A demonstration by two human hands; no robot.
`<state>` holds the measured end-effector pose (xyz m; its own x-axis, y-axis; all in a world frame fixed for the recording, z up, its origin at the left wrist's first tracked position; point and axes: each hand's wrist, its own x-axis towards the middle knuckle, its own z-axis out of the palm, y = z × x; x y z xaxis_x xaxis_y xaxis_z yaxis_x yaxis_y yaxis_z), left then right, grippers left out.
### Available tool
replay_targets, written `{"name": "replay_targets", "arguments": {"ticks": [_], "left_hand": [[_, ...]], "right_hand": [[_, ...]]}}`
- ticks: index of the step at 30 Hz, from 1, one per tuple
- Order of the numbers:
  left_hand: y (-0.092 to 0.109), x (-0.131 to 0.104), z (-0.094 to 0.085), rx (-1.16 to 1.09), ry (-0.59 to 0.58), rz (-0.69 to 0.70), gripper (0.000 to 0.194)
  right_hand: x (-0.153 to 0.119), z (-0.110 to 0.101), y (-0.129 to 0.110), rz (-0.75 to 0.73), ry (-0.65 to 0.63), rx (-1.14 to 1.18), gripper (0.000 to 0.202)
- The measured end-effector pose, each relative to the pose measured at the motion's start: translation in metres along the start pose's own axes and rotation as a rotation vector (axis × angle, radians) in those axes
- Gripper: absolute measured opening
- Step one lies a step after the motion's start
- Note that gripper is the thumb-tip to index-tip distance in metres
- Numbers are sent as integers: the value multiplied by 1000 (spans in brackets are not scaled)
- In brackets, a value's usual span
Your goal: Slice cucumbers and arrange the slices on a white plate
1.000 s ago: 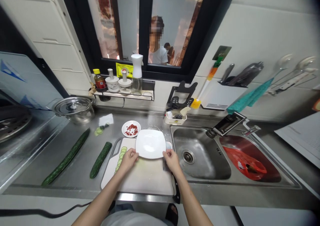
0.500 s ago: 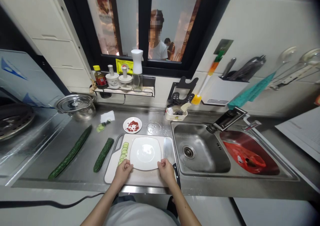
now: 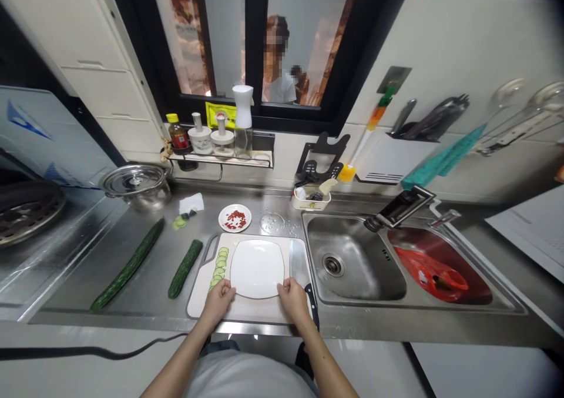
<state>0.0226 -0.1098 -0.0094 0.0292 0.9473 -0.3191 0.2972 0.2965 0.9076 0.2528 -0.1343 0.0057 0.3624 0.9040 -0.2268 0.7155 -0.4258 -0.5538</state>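
A white, rounded-square plate [image 3: 257,268] is over the cutting board [image 3: 259,313]. My left hand [image 3: 219,299] pinches the plate's near left corner, and my right hand [image 3: 293,299] pinches the near right corner. Overlapping cucumber slices [image 3: 221,264] form a row on the board, left of the plate. To its right lies a kitchen knife [image 3: 299,263], blade pointing away and black handle partly behind my right hand. A cut cucumber [image 3: 185,268] and a longer cucumber [image 3: 129,266] rest on the steel counter at the left.
Behind the board stands a small plate [image 3: 226,226] of chopped red pieces. A lidded pot [image 3: 136,185] is at the back left. On the right, the double sink [image 3: 356,295] has a red bag [image 3: 434,274] in its far basin. A seasoning shelf [image 3: 224,160] hangs under the window.
The plate's surface has lost the bright glare seen before, so its tilt seems slightly different. Both hands keep their hold at the same corners. The view has shifted slightly.
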Motion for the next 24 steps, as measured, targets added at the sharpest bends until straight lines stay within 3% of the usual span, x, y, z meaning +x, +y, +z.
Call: {"name": "replay_targets", "arguments": {"ticks": [11, 15, 20, 24], "left_hand": [[9, -4, -3, 82, -31, -28, 23], [7, -10, -15, 179, -39, -18, 33], [-3, -15, -38, 356, 79, 57, 32], [-8, -16, -56, 530, 161, 12, 30]], "right_hand": [[-1, -8, -6, 27, -62, -103, 13], [-2, -14, -9, 22, -76, -146, 17], [-3, -25, -8, -32, 32, -99, 18], [-5, -28, -4, -93, 113, -5, 22]]}}
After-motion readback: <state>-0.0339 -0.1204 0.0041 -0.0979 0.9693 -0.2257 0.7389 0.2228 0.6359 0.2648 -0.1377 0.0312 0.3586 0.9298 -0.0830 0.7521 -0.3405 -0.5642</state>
